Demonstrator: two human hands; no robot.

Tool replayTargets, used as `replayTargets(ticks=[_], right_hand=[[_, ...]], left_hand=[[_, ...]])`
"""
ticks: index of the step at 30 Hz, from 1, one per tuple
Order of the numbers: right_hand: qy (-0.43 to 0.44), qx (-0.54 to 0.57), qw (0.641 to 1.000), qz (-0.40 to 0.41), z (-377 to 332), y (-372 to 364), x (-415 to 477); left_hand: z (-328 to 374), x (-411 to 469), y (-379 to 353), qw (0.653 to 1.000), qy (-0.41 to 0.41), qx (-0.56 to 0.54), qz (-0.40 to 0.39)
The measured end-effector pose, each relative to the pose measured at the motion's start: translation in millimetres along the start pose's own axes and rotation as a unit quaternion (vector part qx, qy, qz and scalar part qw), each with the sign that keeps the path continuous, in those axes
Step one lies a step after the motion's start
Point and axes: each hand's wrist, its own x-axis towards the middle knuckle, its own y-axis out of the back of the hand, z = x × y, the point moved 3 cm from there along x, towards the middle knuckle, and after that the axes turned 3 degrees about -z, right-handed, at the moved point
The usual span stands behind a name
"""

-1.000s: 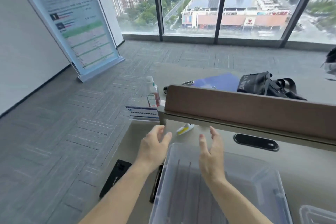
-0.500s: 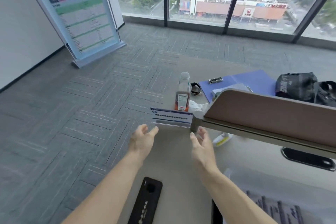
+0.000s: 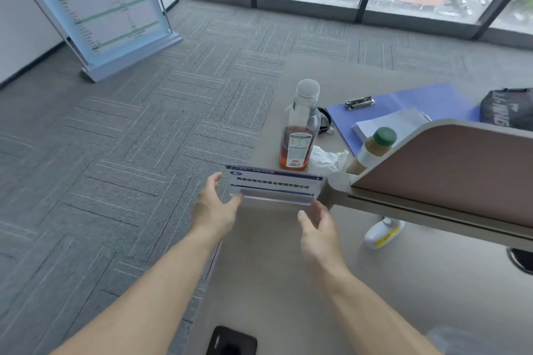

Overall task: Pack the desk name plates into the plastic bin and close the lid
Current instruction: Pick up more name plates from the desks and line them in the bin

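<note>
Name plate (image 3: 274,184) stands upright near the desk (image 3: 271,274) edge, just before an orange-drink bottle (image 3: 298,135); left hand (image 3: 215,207) and right hand (image 3: 317,228), fingers loose and uncurled, flank its ends, grasping nothing.

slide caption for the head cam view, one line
Left hand and right hand, both open, flank a desk name plate standing on the desk, a bottle of orange drink behind it.
</note>
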Motion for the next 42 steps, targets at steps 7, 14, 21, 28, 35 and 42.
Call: replayTargets(ticks=[7,14,21,28,35,42], right_hand=[[-0.015,-0.001,1.000,0.015,21,-7,22],[-0.020,0.010,0.999,0.043,27,-8,30],[0.009,-0.014,0.999,0.035,26,-13,36],[0.107,-0.068,0.989,-0.078,25,-32,33],[0.141,-0.090,0.984,-0.061,34,-14,-6],[0.162,-0.115,0.980,-0.018,-1,26,-55]], left_hand=[[-4,35,-8,0.995,-0.066,-0.049,0.064],[-16,29,7,0.981,-0.181,0.073,0.023],[-56,0,40,0.979,-0.185,0.078,0.029],[-84,-26,57,0.982,-0.173,0.069,0.031],[-79,-46,48,0.988,-0.142,0.001,0.055],[-22,-95,51,0.981,-0.166,-0.024,0.096]])
